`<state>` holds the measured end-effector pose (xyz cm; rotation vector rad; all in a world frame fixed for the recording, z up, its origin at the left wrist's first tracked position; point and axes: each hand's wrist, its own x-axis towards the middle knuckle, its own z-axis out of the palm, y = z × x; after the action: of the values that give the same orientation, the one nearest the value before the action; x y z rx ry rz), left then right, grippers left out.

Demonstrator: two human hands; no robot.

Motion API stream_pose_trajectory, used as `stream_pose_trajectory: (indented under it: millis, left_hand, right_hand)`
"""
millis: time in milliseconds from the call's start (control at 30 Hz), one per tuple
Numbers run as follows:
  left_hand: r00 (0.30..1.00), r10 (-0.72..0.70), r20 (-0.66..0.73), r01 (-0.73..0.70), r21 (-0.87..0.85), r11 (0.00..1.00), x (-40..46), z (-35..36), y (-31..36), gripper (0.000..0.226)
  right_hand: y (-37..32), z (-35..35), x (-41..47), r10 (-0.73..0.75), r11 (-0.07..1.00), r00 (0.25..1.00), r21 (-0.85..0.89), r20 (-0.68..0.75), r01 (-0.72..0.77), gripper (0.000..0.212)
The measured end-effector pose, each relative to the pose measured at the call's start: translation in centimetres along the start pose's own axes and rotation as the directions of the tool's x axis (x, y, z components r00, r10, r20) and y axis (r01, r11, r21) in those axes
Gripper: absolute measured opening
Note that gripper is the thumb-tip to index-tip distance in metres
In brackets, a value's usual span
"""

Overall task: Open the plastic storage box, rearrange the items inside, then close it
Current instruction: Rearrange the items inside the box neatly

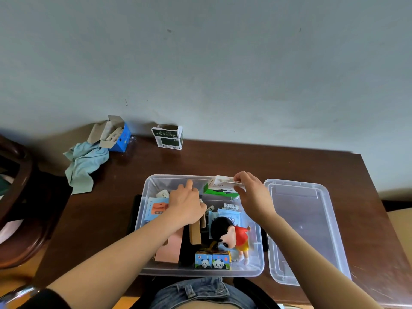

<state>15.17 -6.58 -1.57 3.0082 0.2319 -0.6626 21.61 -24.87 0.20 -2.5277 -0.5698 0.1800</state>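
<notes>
The clear plastic storage box (146, 186) stands open on the brown table, its lid (307, 230) lying flat to its right. My right hand (252, 192) grips a white and green carton (219, 189) at the box's far right corner. My left hand (186, 204) reaches into the middle of the box, index finger stretched forward, the other fingers curled over small items there. Inside lie a cartoon boy figure in a red shirt (231, 237), two panda cubes (211, 260), a brown cardboard piece (195, 235), a pink box (169, 248), a light blue card (155, 209) and a white mouse-like item (163, 194).
At the table's far edge stand an open blue carton (116, 137), a green and white carton (168, 137) and a crumpled pale blue cloth (85, 163). A dark wooden chair (20, 197) is at the left. A wall runs behind the table.
</notes>
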Motion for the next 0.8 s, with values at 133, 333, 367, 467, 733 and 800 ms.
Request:
stream_pose_trajectory:
  millis: [133, 333, 367, 467, 733, 800]
  left_hand:
    - [1.000, 0.016, 0.024, -0.016, -0.004, 1.000, 0.0, -0.2, -0.5, 0.045]
    - [1.000, 0.009, -0.006, -0.010, -0.138, 0.990, -0.4, 0.5, -1.3, 0.043]
    - [1.000, 0.002, -0.019, -0.005, -0.160, 0.987, -0.5, 0.6, -1.3, 0.042]
    - [0.999, -0.016, -0.051, 0.005, -0.206, 0.978, -0.7, 0.9, -1.3, 0.039]
    - [0.993, -0.048, -0.104, 0.024, -0.219, 0.975, -1.0, 1.0, -1.2, 0.040]
    - [0.985, -0.065, -0.161, 0.033, -0.194, 0.980, -0.9, 0.8, -1.0, 0.041]
  right_hand:
    - [-0.4, 1.0, 0.0, -0.067, 0.985, 0.997, -0.154, 0.047, 0.074, 0.018]
    - [-1.3, 3.2, 0.3, -0.149, 0.941, 0.972, -0.277, 0.180, 0.196, 0.022]
    - [-1.4, 3.4, 0.3, -0.151, 0.936, 0.970, -0.288, 0.189, 0.201, 0.025]
    - [-1.1, 3.7, 0.0, -0.152, 0.934, 0.972, -0.295, 0.181, 0.201, 0.039]
    - [-0.9, 1.4, -1.9, -0.034, 0.999, 0.989, -0.031, -0.142, 0.030, 0.036]
    - [-0.9, 0.5, -2.4, 0.091, 0.995, 0.985, 0.044, -0.146, -0.085, 0.025]
